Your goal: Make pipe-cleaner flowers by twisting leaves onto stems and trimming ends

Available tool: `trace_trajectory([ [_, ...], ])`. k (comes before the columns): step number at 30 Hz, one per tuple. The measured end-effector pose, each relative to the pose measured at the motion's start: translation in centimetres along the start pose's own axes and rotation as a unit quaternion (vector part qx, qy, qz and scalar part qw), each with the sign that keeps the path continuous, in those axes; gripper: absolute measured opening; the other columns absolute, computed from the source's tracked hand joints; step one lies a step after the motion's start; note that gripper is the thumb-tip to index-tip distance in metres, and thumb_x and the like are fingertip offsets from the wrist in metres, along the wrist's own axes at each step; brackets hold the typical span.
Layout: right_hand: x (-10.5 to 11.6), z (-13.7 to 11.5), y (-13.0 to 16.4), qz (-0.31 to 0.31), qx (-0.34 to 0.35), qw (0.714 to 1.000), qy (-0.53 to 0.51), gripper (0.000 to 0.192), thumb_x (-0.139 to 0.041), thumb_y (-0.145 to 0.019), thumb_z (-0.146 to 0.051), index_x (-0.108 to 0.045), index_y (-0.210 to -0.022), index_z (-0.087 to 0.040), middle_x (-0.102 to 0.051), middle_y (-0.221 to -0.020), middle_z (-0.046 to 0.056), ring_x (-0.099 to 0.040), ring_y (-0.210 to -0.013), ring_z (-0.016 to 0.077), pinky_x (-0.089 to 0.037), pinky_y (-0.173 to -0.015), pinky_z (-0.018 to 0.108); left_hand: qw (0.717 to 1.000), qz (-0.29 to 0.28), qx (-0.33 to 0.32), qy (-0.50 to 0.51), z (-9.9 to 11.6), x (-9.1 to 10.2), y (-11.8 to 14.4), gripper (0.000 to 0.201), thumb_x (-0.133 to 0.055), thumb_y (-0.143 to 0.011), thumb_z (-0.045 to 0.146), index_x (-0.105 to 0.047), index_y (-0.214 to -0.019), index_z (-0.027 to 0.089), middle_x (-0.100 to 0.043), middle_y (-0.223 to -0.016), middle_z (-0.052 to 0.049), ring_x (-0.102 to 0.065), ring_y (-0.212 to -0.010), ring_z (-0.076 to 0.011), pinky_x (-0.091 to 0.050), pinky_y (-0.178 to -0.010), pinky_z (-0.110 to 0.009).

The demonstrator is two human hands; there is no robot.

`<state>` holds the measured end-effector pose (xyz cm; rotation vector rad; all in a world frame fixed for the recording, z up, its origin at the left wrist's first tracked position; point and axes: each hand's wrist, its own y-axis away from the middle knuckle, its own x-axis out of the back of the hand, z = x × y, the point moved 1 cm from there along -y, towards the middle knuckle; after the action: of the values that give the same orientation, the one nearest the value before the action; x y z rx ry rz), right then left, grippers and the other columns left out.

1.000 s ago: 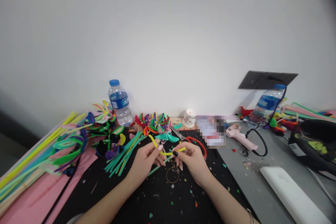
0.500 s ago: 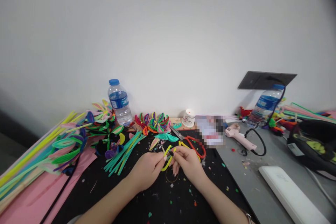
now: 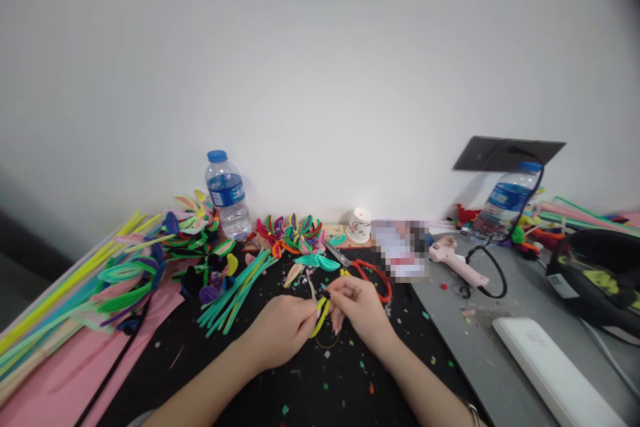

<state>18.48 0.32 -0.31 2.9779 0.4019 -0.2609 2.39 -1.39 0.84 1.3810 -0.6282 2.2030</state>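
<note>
Pinching a yellow pipe cleaner (image 3: 319,323), left hand (image 3: 286,328) faces right hand (image 3: 363,313).

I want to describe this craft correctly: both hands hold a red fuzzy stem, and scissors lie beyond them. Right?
The colour is wrong: the head view shows the left hand and right hand holding a yellow fuzzy stem. The scissors do lie beyond them.

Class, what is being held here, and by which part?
A bent yellow pipe cleaner: left hand and right hand pinch its upper part; exact fingertip contact is hidden.
</note>
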Motion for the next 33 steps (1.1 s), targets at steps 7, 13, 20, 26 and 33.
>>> trace_trajectory([
  [7, 0.1, -0.7, 0.1, 0.043, 0.021, 0.999, -0.012, 0.030, -0.066, -0.069, -0.041, -0.048, -0.064, -0.017, -0.060, -0.049, -0.002, -0.055, -0.033, 0.0109, -0.045, -0.034, 0.019, 0.997, 0.042, 0.050, 0.049, 0.1, 0.8, 0.1, 0.022, -0.041, -0.089, 0.034, -0.058, -0.085, 0.020, -0.061, -0.068, 0.000, -0.054, -0.058, -0.0152, -0.032, -0.052, -0.024],
  [13, 0.4, -0.5, 0.2, 0.068, 0.025, 0.997, -0.038, 0.030, -0.067, -0.071, -0.041, -0.048, -0.068, -0.017, -0.063, -0.055, 0.000, -0.060, -0.042, 0.0121, -0.049, -0.043, 0.021, 0.986, 0.119, 0.035, 0.112, -0.7, 0.1, 0.2, 0.040, -0.051, -0.084, 0.028, -0.050, -0.123, 0.021, -0.068, -0.102, -0.005, -0.063, -0.072, -0.0161, -0.048, -0.067, -0.025],
  [20, 0.3, -0.7, 0.2, 0.050, 0.052, 0.997, -0.017, 0.029, -0.064, -0.074, -0.041, -0.047, -0.067, -0.018, -0.062, -0.054, -0.002, -0.056, -0.039, 0.0103, -0.047, -0.042, 0.021, 0.966, 0.209, -0.010, 0.152, -1.6, -0.5, -0.1, 0.033, -0.051, -0.085, 0.023, -0.058, -0.117, 0.020, -0.068, -0.107, -0.006, -0.064, -0.092, -0.0194, -0.049, -0.086, -0.030],
  [26, 0.5, -0.7, 0.0, 0.043, 0.073, 0.996, 0.031, 0.032, -0.059, -0.077, -0.043, -0.045, -0.064, -0.018, -0.059, -0.052, -0.003, -0.050, -0.035, 0.0075, -0.038, -0.036, 0.018, 0.957, 0.202, 0.014, 0.207, -1.8, -0.2, -0.2, 0.029, -0.047, -0.087, 0.022, -0.064, -0.110, 0.018, -0.069, -0.064, 0.000, -0.058, -0.049, -0.0113, -0.049, -0.084, -0.032],
  [33, 0.5, -0.3, 0.0, 0.015, 0.060, 0.998, 0.011, 0.032, -0.056, -0.079, -0.045, -0.042, -0.065, -0.019, -0.057, -0.050, -0.003, -0.044, -0.031, 0.0065, -0.030, -0.031, 0.017, 0.933, 0.220, 0.052, 0.279, -1.4, 0.4, -0.3, 0.024, -0.051, -0.083, 0.023, -0.072, -0.093, 0.019, -0.061, -0.051, 0.001, -0.056, -0.047, -0.0124, -0.049, -0.068, -0.028],
])
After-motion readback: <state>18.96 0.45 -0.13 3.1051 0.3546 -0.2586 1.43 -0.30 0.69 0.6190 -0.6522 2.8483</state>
